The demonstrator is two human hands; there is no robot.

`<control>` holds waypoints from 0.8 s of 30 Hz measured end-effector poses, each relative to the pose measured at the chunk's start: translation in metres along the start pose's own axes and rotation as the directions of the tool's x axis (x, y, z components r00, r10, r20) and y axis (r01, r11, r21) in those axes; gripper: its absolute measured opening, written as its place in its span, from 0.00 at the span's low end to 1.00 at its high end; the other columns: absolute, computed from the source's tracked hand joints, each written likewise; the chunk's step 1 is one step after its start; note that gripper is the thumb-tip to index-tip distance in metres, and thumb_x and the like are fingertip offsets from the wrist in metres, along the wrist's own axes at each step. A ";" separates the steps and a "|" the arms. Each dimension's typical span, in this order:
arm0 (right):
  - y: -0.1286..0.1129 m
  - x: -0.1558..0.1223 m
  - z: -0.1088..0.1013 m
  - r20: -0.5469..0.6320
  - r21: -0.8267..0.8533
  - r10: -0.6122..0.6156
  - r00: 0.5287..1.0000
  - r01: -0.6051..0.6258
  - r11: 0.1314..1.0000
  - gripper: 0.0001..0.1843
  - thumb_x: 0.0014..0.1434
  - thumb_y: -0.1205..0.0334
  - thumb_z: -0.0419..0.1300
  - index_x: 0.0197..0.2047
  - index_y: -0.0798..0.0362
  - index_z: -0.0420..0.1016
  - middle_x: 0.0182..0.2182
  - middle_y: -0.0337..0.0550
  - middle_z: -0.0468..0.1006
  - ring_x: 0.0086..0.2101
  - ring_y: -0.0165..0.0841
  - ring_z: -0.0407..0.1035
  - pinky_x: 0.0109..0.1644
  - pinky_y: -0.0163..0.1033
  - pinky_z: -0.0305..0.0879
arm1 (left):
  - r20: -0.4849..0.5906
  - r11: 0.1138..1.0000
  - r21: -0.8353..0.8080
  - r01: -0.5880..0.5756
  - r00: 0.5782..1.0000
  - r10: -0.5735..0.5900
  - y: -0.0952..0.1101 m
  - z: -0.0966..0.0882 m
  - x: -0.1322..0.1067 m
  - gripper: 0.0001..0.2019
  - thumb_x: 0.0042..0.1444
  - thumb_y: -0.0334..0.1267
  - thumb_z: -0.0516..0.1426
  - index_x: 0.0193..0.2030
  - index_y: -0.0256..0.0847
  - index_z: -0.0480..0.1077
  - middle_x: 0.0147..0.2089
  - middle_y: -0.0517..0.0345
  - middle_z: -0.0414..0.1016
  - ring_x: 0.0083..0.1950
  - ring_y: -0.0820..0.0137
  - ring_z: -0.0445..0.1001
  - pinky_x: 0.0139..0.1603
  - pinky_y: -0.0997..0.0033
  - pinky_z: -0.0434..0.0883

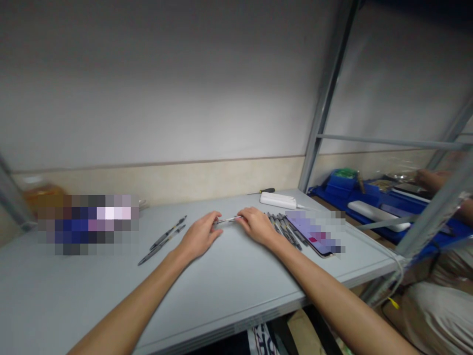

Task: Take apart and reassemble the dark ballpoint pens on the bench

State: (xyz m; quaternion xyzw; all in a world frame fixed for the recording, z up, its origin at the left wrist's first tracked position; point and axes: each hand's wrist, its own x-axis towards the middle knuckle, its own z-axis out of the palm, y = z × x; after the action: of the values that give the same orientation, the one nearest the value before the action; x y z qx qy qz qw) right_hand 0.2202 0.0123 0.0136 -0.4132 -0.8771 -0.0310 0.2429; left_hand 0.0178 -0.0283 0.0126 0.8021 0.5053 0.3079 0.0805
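Note:
A slim pen (226, 220) is stretched between my two hands, just above the grey table (221, 286). My left hand (201, 231) has its fingers closed on one end, and my right hand (254, 224) pinches the other. Fingers cover both ends of the pen. To the left of my left hand lie a few dark pens (162, 241), side by side at a slant. Several more pens (284, 229) lie in a row beside my right wrist, partly hidden by it.
A phone-like purple flat object (306, 229), partly blurred out, lies right of the pens. Behind are a white power strip (278, 200) and a screwdriver (268, 190). Blurred items (92, 222) stand at left. A metal post (328, 98) rises at right, beyond it another person's arm (436, 180).

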 end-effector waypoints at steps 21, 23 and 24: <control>-0.018 0.004 0.005 0.347 0.020 0.080 0.934 -0.093 0.995 0.23 0.59 0.52 0.47 0.29 0.57 0.77 0.27 0.49 0.78 0.28 0.30 0.69 0.28 0.31 0.53 | 0.166 0.679 0.662 -0.319 0.945 0.282 0.030 0.008 0.001 0.11 0.61 0.34 0.43 0.36 0.39 0.65 0.35 0.51 0.69 0.40 0.62 0.65 0.38 0.62 0.55; -0.019 0.003 0.005 0.311 -0.053 0.087 0.946 -0.074 0.996 0.23 0.59 0.52 0.46 0.31 0.57 0.77 0.29 0.51 0.78 0.30 0.33 0.70 0.30 0.32 0.55 | 0.164 0.700 0.645 -0.307 0.950 0.266 0.031 0.009 0.000 0.12 0.61 0.34 0.42 0.35 0.39 0.65 0.34 0.50 0.70 0.39 0.62 0.66 0.39 0.62 0.55; -0.020 0.002 0.005 0.289 -0.103 0.091 0.953 -0.064 0.993 0.22 0.59 0.52 0.47 0.33 0.56 0.77 0.31 0.52 0.78 0.31 0.34 0.71 0.31 0.33 0.57 | 0.158 0.717 0.634 -0.291 0.956 0.249 0.032 0.010 0.000 0.12 0.62 0.34 0.42 0.35 0.39 0.65 0.33 0.50 0.70 0.39 0.62 0.67 0.39 0.61 0.55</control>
State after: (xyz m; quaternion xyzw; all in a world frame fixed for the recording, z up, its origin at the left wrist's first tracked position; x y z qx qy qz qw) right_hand 0.2022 0.0022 0.0133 -0.4581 -0.8842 -0.0004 0.0919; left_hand 0.0482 -0.0423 0.0186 0.8537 0.4554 0.0969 -0.2333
